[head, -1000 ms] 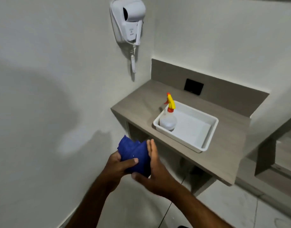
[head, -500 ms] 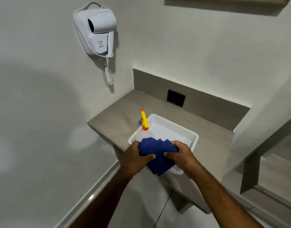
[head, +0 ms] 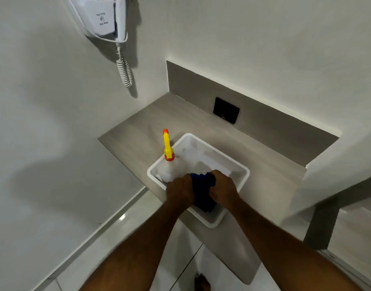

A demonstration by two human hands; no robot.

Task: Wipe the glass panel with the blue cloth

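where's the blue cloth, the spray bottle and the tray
cloth (head: 202, 191), head view, dark fold between the hands
spray bottle (head: 167, 148), head view, yellow nozzle
tray (head: 246, 172), head view, right rim

The cloth (head: 202, 191) is dark blue and bunched into a crumpled wad with several folds visible along its top edge. It sits low inside the near end of the white tray (head: 239, 168), close to the tray's near wall. It is gripped from both sides: the left hand (head: 180, 191) covers its left edge, the right hand (head: 223, 189) its right edge. Only the middle strip shows. The glass panel cannot be identified.
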